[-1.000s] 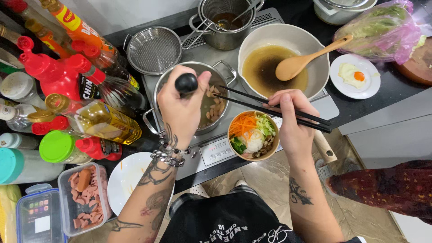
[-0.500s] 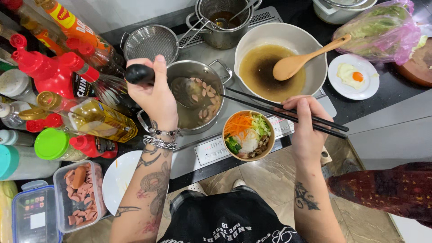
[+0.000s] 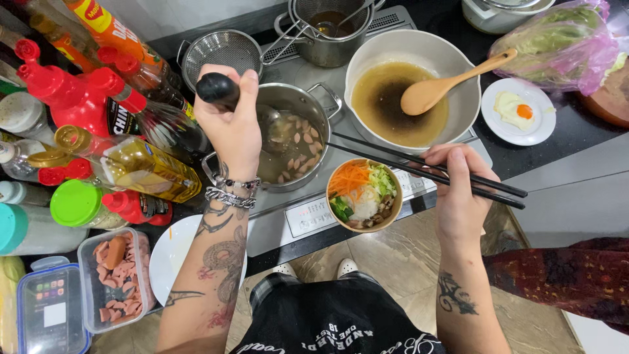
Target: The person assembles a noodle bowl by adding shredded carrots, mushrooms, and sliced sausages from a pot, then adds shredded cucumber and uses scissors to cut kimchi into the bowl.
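Note:
My left hand grips the black handle of a ladle whose bowl dips into a steel pot of broth with sliced sausage pieces. My right hand holds a pair of black chopsticks that reach left over a small bowl filled with shredded carrot, cabbage, greens and rice. The bowl stands at the front edge of the stove, just right of the pot and close to my right hand.
A white pan of brown sauce with a wooden spoon sits behind. Sauce and oil bottles crowd the left. A fried egg on a saucer, a strainer, a sausage container and a white plate stand around.
My left hand has swung the ladle handle left and tilted it, the ladle bowl now dipping into the pot. My right hand with the chopsticks has stayed beside the small bowl.

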